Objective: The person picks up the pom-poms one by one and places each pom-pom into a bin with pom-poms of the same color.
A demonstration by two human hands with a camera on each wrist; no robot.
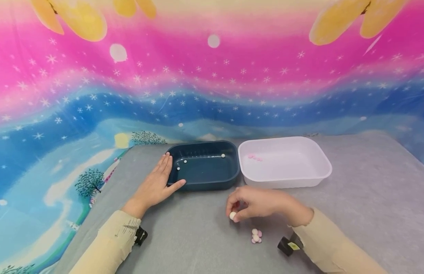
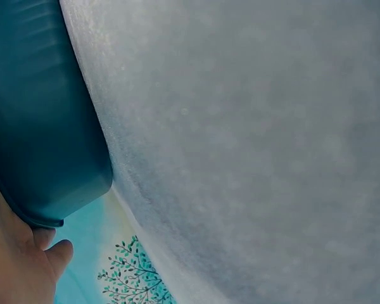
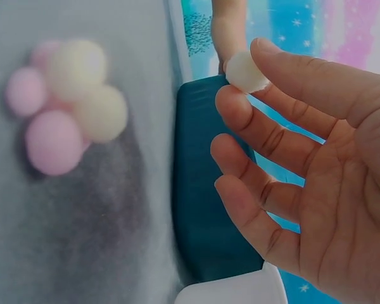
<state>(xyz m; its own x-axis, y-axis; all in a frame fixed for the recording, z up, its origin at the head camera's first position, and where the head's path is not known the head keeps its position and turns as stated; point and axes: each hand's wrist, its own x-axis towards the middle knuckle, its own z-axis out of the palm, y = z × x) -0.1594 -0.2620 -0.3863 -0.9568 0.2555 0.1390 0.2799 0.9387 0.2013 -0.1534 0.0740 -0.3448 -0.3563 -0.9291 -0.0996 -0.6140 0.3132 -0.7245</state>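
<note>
My right hand (image 1: pixel 254 203) pinches a small white ball (image 3: pixel 246 71) between thumb and fingertips, just above the table in front of the two basins. Nearby on the table sits a cluster of small pink and cream balls (image 1: pixel 256 236), bunched together. At the dark teal basin (image 1: pixel 201 186), my left hand (image 1: pixel 155 186) rests with straight fingers along the left rim and the thumb at the front edge. Inside that basin lie 3 white balls; one white ball (image 1: pixel 223 155) is at its far right.
A white basin (image 1: pixel 285 182) stands right beside the teal one, with several small pink pieces (image 1: pixel 254 157) at its left inside. The table has a grey cover (image 1: pixel 184 236). A colourful printed cloth (image 1: pixel 198 76) hangs behind and along the left.
</note>
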